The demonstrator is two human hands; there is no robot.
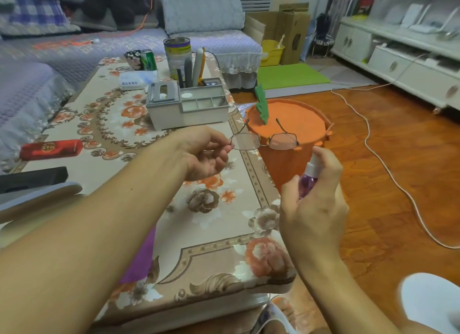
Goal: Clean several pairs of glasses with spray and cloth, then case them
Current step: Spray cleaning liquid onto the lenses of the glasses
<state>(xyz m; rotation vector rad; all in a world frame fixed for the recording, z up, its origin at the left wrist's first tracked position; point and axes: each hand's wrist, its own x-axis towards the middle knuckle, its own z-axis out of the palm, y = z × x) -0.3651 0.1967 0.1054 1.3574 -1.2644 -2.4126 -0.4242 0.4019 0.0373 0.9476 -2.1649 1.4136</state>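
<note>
Thin-framed glasses [264, 142], dark wire rims, rectangular clear lenses, both temples unfolded and pointing away from the camera. Held in the air over the far right edge of the surface [159, 164], partly out above an orange felt basket [288, 134] with a green leaf tab standing beside that edge. Fine specks or haze visible on the left lens; whether droplets or glare, cannot tell.

Left hand [206, 154]: palm turned up, fingers curled, thumb and forefinger pinching the glasses at the left hinge corner. Other fingers loosely bent beneath, touching nothing visible.

Right hand [313, 201]: closed round a small purple spray bottle [310, 176] with a white nozzle top, forefinger arched over the top of the nozzle, nozzle just below and near the right lens. Bottle mostly hidden by the fingers, upright or slightly tilted toward the glasses.

On the surface, covered with a flowered cloth: a red glasses case [51, 149] lying near the left edge, shut; a grey organiser box [186, 107] with compartments, remotes standing in it; behind it a tall tin [177, 57], a green can [148, 59] and a tissue pack [137, 80]. A purple cloth [139, 256] lying on the near part, half hidden under the left forearm. A black object [32, 178] at the left edge, kind unclear.
</note>
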